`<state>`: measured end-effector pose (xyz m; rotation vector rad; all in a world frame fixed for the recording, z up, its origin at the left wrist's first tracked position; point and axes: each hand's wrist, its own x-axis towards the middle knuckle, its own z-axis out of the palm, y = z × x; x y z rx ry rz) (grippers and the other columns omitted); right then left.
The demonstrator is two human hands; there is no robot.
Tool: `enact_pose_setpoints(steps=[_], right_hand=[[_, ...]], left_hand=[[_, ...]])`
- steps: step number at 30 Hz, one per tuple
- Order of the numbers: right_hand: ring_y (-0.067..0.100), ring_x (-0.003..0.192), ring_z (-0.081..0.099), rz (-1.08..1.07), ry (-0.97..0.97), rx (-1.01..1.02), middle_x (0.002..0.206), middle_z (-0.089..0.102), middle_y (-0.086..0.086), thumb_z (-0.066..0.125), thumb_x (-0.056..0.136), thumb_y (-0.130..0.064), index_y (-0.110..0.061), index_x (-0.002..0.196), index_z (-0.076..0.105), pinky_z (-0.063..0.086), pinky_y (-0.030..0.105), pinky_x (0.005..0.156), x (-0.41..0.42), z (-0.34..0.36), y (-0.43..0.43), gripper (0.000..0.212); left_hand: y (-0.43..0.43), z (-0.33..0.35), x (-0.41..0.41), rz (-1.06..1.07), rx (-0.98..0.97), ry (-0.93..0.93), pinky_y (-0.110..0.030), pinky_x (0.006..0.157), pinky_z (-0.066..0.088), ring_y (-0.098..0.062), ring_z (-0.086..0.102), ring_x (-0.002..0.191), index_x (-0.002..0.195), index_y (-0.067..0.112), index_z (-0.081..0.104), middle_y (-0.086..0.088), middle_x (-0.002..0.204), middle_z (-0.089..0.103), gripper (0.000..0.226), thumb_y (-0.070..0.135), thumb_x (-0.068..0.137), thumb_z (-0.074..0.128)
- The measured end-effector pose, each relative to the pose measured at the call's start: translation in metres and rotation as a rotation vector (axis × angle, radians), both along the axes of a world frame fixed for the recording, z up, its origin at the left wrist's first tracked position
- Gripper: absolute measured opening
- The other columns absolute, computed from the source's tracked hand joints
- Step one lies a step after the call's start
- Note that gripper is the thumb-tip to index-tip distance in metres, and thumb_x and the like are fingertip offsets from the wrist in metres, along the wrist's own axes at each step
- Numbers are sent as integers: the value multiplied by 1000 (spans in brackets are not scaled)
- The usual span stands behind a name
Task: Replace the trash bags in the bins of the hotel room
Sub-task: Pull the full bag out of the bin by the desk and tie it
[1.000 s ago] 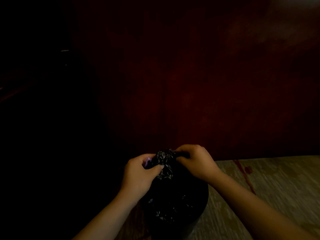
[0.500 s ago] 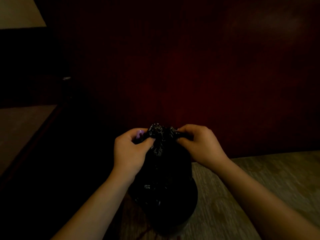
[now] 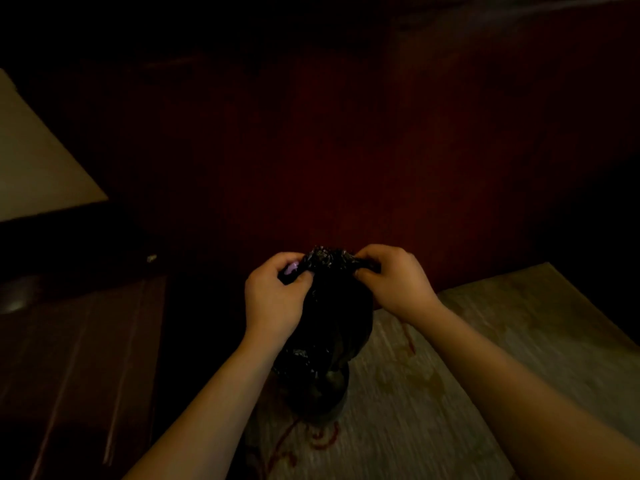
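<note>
In a dim room, a pale, streaked floor (image 3: 450, 393) marked with red lines spreads beneath our hands, with a dark red wall (image 3: 346, 168) beyond them. Our left hand (image 3: 273, 299) and right hand (image 3: 394, 282) each pinch the crinkled, gathered neck of a glossy black trash bag (image 3: 332, 323), which hangs between and below them.
</note>
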<state>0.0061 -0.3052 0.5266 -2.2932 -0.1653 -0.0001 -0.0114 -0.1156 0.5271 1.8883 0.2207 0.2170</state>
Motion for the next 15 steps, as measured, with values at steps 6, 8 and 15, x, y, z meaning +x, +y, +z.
enact_pose_setpoints(steps=[6, 8, 15], right_hand=[[11, 69, 65, -111, 19, -9, 87, 68, -7, 62, 95, -21, -25, 105, 68, 58, 39, 64, -45, 114, -49, 12], [13, 72, 66, -147, 17, -5, 88, 69, -7, 63, 95, -22, -25, 106, 68, 59, 41, 67, -63, 143, -67, 13], [10, 65, 64, -288, 19, -63, 82, 67, -11, 63, 95, -24, -24, 104, 69, 56, 33, 57, -125, 192, -138, 11]], left_hand=[[-49, 115, -27, -81, -2, 29, -45, 88, 58, -14, 67, 97, 98, 25, 73, 6, 98, 70, 17, 13, 86, 72], [-68, 143, -38, -116, -9, 23, -44, 86, 58, -13, 67, 95, 96, 26, 73, 7, 96, 70, 17, 13, 86, 72], [-147, 192, -77, -241, -5, 30, -41, 84, 59, -7, 67, 90, 94, 29, 72, 9, 93, 71, 19, 11, 87, 69]])
